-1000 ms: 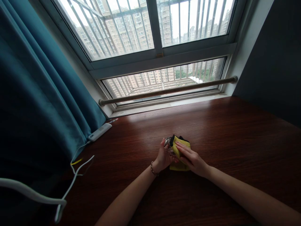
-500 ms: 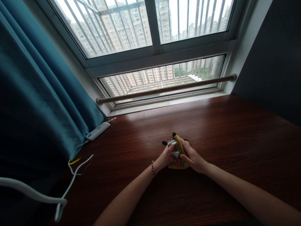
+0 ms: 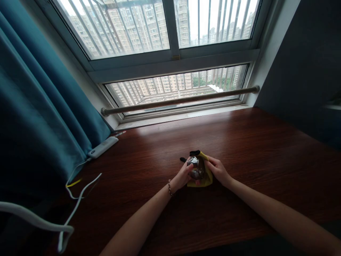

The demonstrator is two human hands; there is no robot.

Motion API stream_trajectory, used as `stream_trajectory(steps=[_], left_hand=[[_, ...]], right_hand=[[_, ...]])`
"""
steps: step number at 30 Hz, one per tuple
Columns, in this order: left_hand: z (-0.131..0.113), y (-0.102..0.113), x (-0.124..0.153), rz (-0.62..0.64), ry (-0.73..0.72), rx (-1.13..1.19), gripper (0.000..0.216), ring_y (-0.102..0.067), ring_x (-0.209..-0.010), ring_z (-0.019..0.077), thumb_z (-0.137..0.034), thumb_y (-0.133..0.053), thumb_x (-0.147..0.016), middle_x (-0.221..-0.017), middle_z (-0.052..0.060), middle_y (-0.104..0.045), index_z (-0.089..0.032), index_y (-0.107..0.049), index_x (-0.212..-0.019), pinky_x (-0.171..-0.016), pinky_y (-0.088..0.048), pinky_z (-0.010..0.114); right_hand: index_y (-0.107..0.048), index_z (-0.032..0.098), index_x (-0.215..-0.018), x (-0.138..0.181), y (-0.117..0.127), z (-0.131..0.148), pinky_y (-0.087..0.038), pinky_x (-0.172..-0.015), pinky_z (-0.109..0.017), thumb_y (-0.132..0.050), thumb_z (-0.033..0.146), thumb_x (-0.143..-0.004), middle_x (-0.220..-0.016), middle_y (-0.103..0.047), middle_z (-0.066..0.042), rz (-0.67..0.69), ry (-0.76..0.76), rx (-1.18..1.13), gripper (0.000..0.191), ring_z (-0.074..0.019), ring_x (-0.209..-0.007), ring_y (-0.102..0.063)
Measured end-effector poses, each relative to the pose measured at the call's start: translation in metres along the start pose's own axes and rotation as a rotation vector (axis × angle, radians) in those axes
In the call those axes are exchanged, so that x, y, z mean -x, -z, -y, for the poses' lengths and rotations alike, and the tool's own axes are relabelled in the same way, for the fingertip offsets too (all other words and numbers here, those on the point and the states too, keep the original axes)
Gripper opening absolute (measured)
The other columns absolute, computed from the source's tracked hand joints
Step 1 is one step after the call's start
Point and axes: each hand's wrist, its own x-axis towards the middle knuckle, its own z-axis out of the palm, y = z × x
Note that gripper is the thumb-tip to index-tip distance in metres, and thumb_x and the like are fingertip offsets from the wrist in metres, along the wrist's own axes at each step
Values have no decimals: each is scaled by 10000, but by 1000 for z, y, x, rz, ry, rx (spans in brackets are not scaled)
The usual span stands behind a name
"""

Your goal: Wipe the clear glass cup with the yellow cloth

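Dark wood bench (image 3: 266, 149) by the window: your left hand (image 3: 183, 175) now grips the shiny lump (image 3: 195, 167) mid-bench, and your right hand (image 3: 218, 170) has peeled the yellow cloth (image 3: 206, 177) back, pinching it.

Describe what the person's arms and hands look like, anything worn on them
Both arms are bare to the picture's bottom edge, with no sleeves or gloves in view. The left hand has a thin beaded bracelet around its wrist. The right hand and its wrist carry nothing that shows; any rings are too small to tell.
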Motion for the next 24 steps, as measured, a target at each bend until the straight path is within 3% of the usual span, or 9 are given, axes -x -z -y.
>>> stream_trajectory(steps=[4,8,11,14,16,19,22,24], left_hand=[[-7,6,0,-76,-40,175,534,-579,-647,213,-595,-494,-796,-879,108,-579,-128,-525,-1053,-520,-462,297],[-27,16,-3,-250,-255,364,506,-571,-818,243,-602,-454,-815,-937,120,-576,-143,-566,-998,-556,-458,267],[-37,32,-5,-323,-331,437,519,-569,-722,206,-595,-359,-859,-885,128,-583,-136,-576,-964,-566,-465,270],[-38,48,-7,-386,-266,479,609,-550,-611,179,-628,-274,-863,-844,142,-587,-106,-578,-945,-547,-474,285],[-35,55,-8,-423,-215,508,669,-551,-607,182,-648,-263,-853,-832,159,-588,-65,-578,-939,-552,-481,291],[-32,59,-8,-457,-163,545,725,-554,-630,195,-678,-269,-831,-822,174,-583,-26,-577,-907,-579,-490,310],[-31,60,-9,-470,-153,557,727,-557,-647,202,-691,-287,-817,-832,175,-582,-28,-574,-894,-596,-492,322],[-32,60,-8,-471,-141,556,734,-561,-651,203,-695,-285,-814,-836,175,-583,-27,-572,-908,-597,-493,322]], right_hand=[[-644,140,-896,-5,3,10,-486,-654,-261,-624,311,-753,-849,-640,-41,-331,-165,-437,224,-200,-764,-590],[-623,148,-820,5,22,30,-519,-708,-256,-551,217,-701,-859,-641,-34,-604,-200,-700,156,-183,-822,-596],[-601,148,-860,29,46,30,-522,-768,-246,-524,159,-737,-936,-627,-40,-741,-181,-792,146,-166,-903,-586],[-585,163,-856,48,73,18,-543,-713,-230,-471,115,-791,-899,-627,-38,-880,-284,-832,140,-138,-856,-605],[-586,161,-838,51,87,11,-552,-695,-233,-466,96,-796,-890,-627,-49,-898,-335,-756,142,-140,-834,-613],[-601,150,-842,44,90,11,-540,-762,-259,-524,105,-765,-941,-626,-63,-843,-271,-585,118,-163,-890,-602],[-620,142,-942,40,66,21,-457,-914,-335,-604,201,-773,-1016,-614,-68,-754,-59,-319,179,-204,-1002,-556],[-606,148,-1074,44,41,29,-380,-984,-401,-560,252,-838,-1098,-583,-80,-611,77,55,262,-233,-1069,-513]])
